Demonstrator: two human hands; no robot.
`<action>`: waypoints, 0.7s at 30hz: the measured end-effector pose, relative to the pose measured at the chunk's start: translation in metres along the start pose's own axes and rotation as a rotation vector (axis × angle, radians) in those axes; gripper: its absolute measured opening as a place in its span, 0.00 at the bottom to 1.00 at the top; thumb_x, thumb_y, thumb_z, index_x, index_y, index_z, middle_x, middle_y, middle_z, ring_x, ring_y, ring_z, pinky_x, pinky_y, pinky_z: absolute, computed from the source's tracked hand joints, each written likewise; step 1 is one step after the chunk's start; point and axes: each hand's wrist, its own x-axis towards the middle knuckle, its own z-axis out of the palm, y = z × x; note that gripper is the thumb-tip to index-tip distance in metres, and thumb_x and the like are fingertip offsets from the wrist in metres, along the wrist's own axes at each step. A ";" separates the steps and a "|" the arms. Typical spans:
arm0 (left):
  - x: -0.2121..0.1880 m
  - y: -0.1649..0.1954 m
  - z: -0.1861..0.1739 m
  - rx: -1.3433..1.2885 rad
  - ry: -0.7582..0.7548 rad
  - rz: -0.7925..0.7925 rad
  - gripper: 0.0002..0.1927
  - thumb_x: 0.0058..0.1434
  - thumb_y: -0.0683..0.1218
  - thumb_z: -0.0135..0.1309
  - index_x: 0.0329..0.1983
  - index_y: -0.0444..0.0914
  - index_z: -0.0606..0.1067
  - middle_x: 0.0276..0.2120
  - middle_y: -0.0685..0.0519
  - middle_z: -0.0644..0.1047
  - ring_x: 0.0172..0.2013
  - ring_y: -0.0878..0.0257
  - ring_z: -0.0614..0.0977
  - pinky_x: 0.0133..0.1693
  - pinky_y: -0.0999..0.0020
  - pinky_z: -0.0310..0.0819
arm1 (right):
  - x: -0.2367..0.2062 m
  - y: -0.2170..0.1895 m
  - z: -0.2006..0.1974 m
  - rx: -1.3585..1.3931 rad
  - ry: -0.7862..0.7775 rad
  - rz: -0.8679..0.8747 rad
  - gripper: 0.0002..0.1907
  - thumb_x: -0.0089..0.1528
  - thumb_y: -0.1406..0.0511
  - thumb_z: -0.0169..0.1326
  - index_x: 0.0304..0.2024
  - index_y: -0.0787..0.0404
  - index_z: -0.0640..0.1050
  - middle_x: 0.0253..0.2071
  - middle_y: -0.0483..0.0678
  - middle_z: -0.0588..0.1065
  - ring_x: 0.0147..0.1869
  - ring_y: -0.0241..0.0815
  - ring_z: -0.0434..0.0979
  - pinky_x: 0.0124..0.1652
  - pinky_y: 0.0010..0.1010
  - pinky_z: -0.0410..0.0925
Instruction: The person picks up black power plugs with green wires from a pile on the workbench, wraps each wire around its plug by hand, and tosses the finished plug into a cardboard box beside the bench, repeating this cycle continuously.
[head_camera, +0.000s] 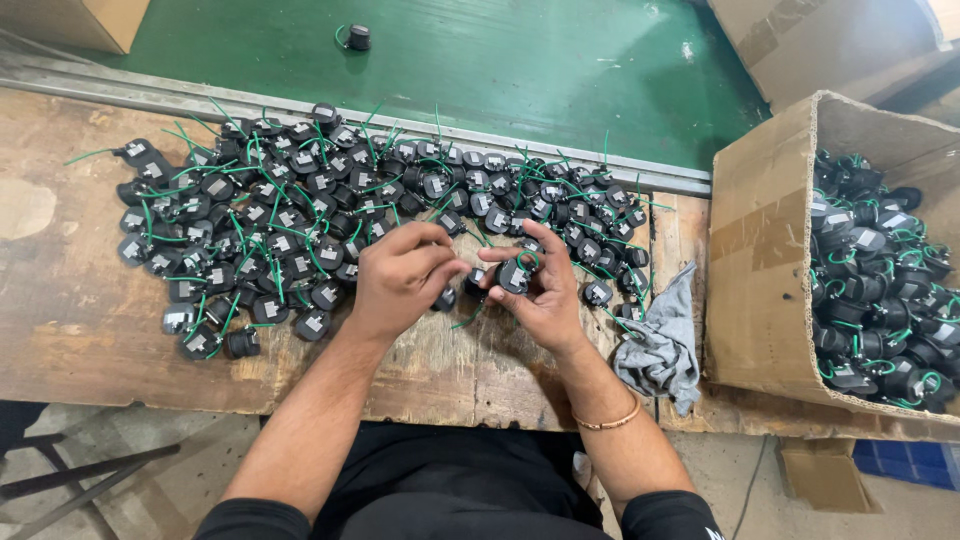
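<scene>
Worn wooden bench (90, 330) is spread with black green-wired parts (290, 220), within reach. One black part (513, 275) is gripped by right hand (540, 290) fingers; left hand (400, 280) fingers are closed on its neighbouring small piece (446, 298), steadying it.

Workshop: worn workbench (80, 310), boxed black parts (870, 290)

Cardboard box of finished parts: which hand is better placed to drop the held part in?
Probably the right hand: it already holds the black part, and the box stands on its side. The left hand is farther away.
</scene>
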 end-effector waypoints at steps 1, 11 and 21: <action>0.000 0.000 0.000 0.056 -0.010 -0.041 0.10 0.50 0.42 0.72 0.32 0.36 0.81 0.37 0.53 0.80 0.37 0.56 0.82 0.37 0.63 0.76 | -0.001 0.000 0.000 0.017 -0.014 0.002 0.43 0.64 0.73 0.61 0.74 0.54 0.52 0.59 0.59 0.76 0.51 0.44 0.82 0.46 0.35 0.78; 0.006 0.009 -0.003 0.051 0.038 0.190 0.12 0.56 0.35 0.63 0.44 0.39 0.82 0.46 0.53 0.79 0.51 0.53 0.79 0.52 0.57 0.76 | -0.004 0.007 0.000 -0.016 -0.130 0.031 0.46 0.67 0.70 0.61 0.77 0.52 0.46 0.60 0.58 0.76 0.50 0.43 0.80 0.49 0.35 0.77; 0.012 0.013 -0.011 0.016 -0.206 0.363 0.12 0.48 0.38 0.63 0.37 0.41 0.80 0.46 0.56 0.78 0.55 0.54 0.77 0.59 0.50 0.71 | -0.004 0.002 -0.010 -0.242 -0.309 0.096 0.56 0.62 0.76 0.60 0.80 0.60 0.38 0.70 0.57 0.64 0.71 0.46 0.68 0.67 0.36 0.65</action>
